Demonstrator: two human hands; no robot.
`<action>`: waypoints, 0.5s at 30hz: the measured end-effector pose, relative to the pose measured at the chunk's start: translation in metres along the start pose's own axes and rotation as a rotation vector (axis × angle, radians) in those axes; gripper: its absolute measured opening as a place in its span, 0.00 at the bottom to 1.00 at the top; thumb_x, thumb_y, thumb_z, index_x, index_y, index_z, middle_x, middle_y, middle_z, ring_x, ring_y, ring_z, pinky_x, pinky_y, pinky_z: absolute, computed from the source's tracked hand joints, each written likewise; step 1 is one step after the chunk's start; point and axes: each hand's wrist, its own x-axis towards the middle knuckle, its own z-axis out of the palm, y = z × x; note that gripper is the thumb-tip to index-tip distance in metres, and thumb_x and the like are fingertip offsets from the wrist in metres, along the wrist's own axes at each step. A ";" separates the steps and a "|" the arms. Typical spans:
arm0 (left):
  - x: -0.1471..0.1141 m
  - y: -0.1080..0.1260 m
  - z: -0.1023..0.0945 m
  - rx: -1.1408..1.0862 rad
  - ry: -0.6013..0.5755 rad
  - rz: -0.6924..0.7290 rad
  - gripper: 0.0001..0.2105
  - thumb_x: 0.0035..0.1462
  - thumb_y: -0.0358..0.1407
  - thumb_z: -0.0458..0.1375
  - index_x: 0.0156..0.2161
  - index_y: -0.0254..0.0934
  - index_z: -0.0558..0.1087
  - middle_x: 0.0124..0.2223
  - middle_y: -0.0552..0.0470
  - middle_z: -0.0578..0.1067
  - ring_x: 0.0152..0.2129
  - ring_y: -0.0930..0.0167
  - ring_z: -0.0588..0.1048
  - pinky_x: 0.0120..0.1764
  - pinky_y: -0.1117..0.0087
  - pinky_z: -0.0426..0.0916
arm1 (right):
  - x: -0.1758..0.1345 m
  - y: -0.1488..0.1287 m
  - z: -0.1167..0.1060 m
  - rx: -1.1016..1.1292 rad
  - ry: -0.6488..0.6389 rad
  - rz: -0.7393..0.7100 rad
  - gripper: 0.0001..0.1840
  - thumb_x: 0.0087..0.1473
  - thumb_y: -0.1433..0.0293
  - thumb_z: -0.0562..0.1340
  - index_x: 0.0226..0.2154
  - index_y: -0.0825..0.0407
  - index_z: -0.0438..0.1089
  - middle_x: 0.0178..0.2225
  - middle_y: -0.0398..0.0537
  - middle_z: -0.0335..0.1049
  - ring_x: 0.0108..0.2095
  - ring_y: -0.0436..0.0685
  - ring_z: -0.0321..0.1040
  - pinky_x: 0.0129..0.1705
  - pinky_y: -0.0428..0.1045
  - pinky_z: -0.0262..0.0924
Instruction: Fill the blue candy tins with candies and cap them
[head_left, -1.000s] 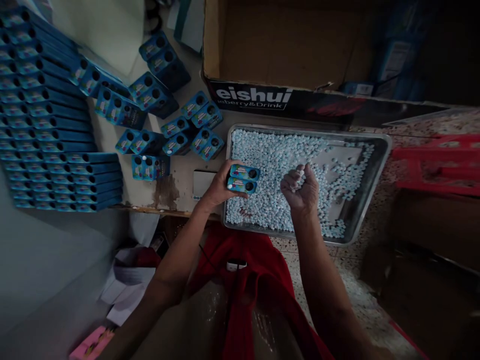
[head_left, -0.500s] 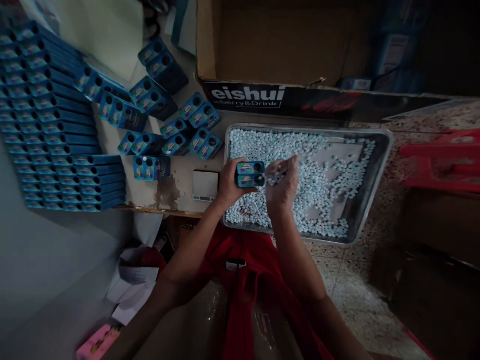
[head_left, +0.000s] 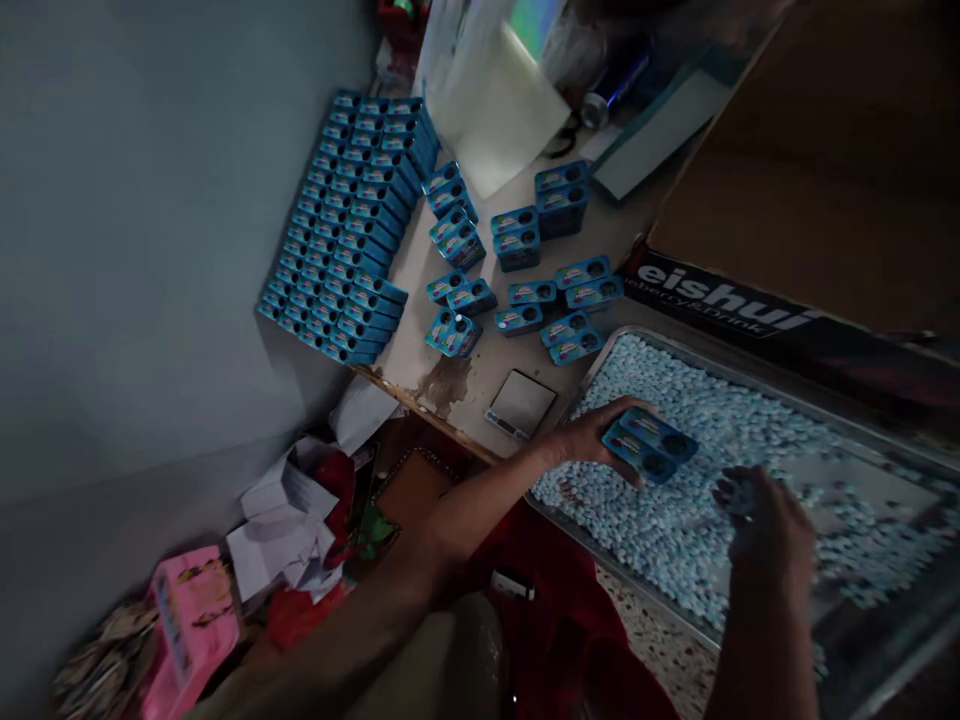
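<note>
The left hand (head_left: pixel 589 437) is holding a pair of blue printed boxes (head_left: pixel 649 445), their round dark holes facing up, above the left part of a metal tray (head_left: pixel 874 630). The right hand (head_left: pixel 772 525) is hovering over the tray just to the right, its fingers curling loosely around a few pale blue pellets, somewhat blurred. More pellets (head_left: pixel 645 520) are covering much of the tray. A small digital scale (head_left: pixel 523 400) is lying left of it on the table, with other blue box pairs (head_left: pixel 517 240) standing farther away.
</note>
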 end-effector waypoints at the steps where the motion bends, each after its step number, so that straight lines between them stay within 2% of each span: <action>1: -0.011 0.007 -0.005 0.011 0.029 0.005 0.50 0.30 0.49 0.82 0.61 0.39 0.71 0.58 0.41 0.74 0.59 0.52 0.74 0.63 0.51 0.69 | -0.005 0.001 -0.003 -0.106 -0.003 0.002 0.30 0.49 0.37 0.62 0.34 0.45 0.75 0.37 0.55 0.76 0.43 0.73 0.75 0.48 0.70 0.68; 2: -0.025 0.016 -0.013 0.030 0.080 0.011 0.50 0.31 0.49 0.82 0.61 0.40 0.71 0.58 0.41 0.74 0.58 0.52 0.75 0.63 0.50 0.70 | -0.008 0.002 -0.004 -0.188 -0.001 0.003 0.31 0.47 0.38 0.64 0.35 0.47 0.77 0.40 0.58 0.77 0.44 0.74 0.74 0.51 0.71 0.67; 4: -0.057 0.034 -0.033 0.107 0.203 0.038 0.47 0.33 0.48 0.82 0.60 0.40 0.71 0.59 0.40 0.74 0.58 0.53 0.75 0.64 0.49 0.70 | -0.010 0.005 -0.004 -0.396 -0.025 -0.051 0.34 0.48 0.37 0.61 0.36 0.49 0.80 0.45 0.62 0.78 0.45 0.75 0.74 0.54 0.71 0.65; 6: -0.091 0.047 -0.059 0.226 0.425 0.080 0.45 0.32 0.48 0.82 0.57 0.41 0.72 0.60 0.40 0.73 0.59 0.53 0.74 0.65 0.49 0.68 | -0.009 0.007 0.001 -0.545 -0.061 -0.132 0.38 0.51 0.35 0.55 0.37 0.50 0.81 0.47 0.65 0.79 0.47 0.75 0.74 0.55 0.71 0.65; 9: -0.124 0.052 -0.094 0.333 0.829 0.046 0.44 0.34 0.49 0.82 0.56 0.42 0.69 0.59 0.40 0.72 0.57 0.56 0.75 0.62 0.51 0.70 | -0.008 -0.002 0.016 -0.592 -0.048 -0.218 0.39 0.56 0.37 0.53 0.41 0.51 0.81 0.48 0.66 0.79 0.47 0.75 0.75 0.55 0.70 0.66; 12: -0.121 0.038 -0.117 0.354 1.126 -0.021 0.45 0.38 0.51 0.79 0.58 0.42 0.64 0.56 0.42 0.73 0.52 0.59 0.76 0.59 0.53 0.71 | -0.012 -0.038 0.036 -0.484 -0.073 -0.350 0.33 0.60 0.41 0.55 0.41 0.51 0.80 0.46 0.63 0.80 0.45 0.71 0.76 0.53 0.66 0.69; 15: -0.088 0.017 -0.132 0.428 1.303 0.025 0.46 0.40 0.52 0.79 0.60 0.39 0.62 0.58 0.41 0.70 0.55 0.57 0.73 0.64 0.53 0.66 | -0.009 -0.094 0.053 -0.318 0.050 -0.549 0.23 0.65 0.49 0.59 0.43 0.48 0.79 0.45 0.57 0.80 0.48 0.67 0.76 0.53 0.62 0.70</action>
